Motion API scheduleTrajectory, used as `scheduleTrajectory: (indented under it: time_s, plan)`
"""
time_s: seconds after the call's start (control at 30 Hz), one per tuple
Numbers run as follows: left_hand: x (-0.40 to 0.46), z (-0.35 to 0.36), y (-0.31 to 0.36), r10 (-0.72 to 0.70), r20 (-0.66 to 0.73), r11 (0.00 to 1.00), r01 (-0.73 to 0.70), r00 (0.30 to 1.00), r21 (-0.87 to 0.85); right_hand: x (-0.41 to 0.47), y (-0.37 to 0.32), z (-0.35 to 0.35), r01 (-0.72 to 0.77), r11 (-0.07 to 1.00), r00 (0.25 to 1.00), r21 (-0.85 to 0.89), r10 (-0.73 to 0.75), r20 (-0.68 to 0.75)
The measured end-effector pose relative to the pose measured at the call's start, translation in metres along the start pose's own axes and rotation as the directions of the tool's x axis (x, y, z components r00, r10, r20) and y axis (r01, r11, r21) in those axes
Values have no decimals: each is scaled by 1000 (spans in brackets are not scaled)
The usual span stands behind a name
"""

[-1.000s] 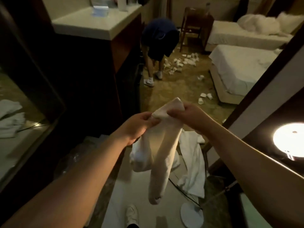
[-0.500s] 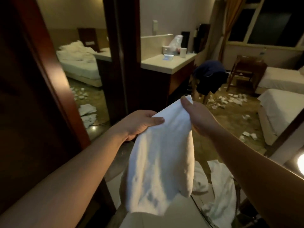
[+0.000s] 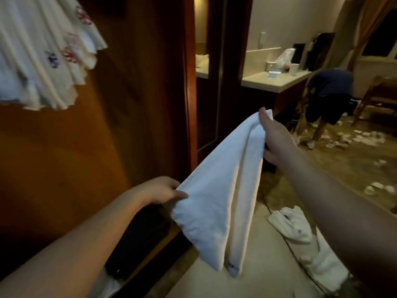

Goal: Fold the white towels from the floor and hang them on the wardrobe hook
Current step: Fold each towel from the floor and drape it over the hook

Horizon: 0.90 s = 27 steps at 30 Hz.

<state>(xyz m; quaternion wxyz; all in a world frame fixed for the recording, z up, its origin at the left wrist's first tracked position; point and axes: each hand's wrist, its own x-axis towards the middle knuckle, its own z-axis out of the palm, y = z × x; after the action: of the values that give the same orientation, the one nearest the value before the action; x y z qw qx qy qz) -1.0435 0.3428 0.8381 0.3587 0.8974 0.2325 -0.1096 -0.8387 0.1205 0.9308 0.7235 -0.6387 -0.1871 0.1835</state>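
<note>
A folded white towel (image 3: 223, 196) hangs stretched between my two hands in the middle of the view. My left hand (image 3: 165, 191) pinches its lower left corner. My right hand (image 3: 275, 136) grips the upper right corner, held higher and farther out. The wooden wardrobe (image 3: 133, 108) fills the left side. Several white cloths with red and blue marks (image 3: 43, 52) hang at its top left; the hook itself is hidden. Another white towel (image 3: 300, 237) lies crumpled on the floor at the lower right.
A person in dark clothes (image 3: 328, 97) bends over by the counter (image 3: 277, 80) at the back right. Scraps of white litter (image 3: 361, 136) dot the carpet there. A wooden chair (image 3: 378, 97) stands at the far right. My shoe (image 3: 111, 287) shows at the bottom.
My view has turned left and up, bringing the wardrobe door and the hanging cloths into sight. My hands have drawn apart, the left lower and the right higher, stretching the towel between them.
</note>
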Motion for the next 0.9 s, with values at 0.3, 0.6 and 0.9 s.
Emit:
scheduleTrajectory:
  time_s: [0.3, 0.6, 0.9]
  plan:
    - [-138, -9, -129, -43, -235, 990, 73, 971, 120, -66, 36, 57, -59, 996, 997, -61, 62, 53]
    - [-213, -21, -185, -347, -475, 836, 38, 809, -547, -82, 52, 81, -154, 988, 983, -14, 154, 97]
    - [-249, -15, -215, -397, -419, 335, -296, 817, -895, -94, 81, 92, -256, 965, 954, -53, 261, 150]
